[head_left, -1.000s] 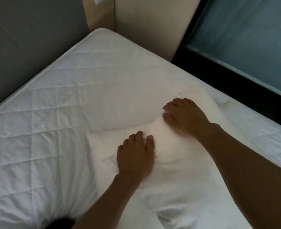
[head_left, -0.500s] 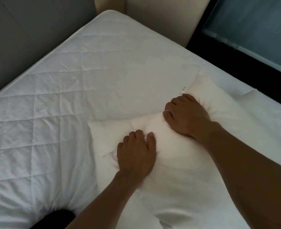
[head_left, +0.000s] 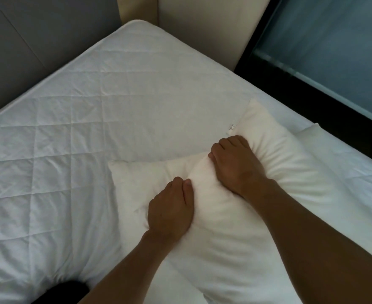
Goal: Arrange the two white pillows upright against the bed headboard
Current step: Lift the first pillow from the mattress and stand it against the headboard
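Observation:
One white pillow (head_left: 235,238) lies flat on the bed, its far edge bunched up and a small label at its far corner. My left hand (head_left: 169,207) has its fingers curled into the pillow's middle. My right hand (head_left: 235,165) grips the far edge a little to the right of it. A second white cushioned corner (head_left: 312,130), possibly the other pillow, pokes out behind the first at the right bed edge, mostly hidden. A grey padded panel (head_left: 38,40) rises along the bed's left side, and a beige padded panel (head_left: 202,25) stands at the far corner.
The white quilted mattress cover (head_left: 93,128) stretches to the left and far side. A dark frame with a glass pane (head_left: 334,51) runs along the right side of the bed. Something dark (head_left: 66,290) sits at the bottom edge.
Both hands went from lying fairly flat on the pillow to clenching its fabric, and the pillow's far edge has bunched up between them. The view has shifted slightly.

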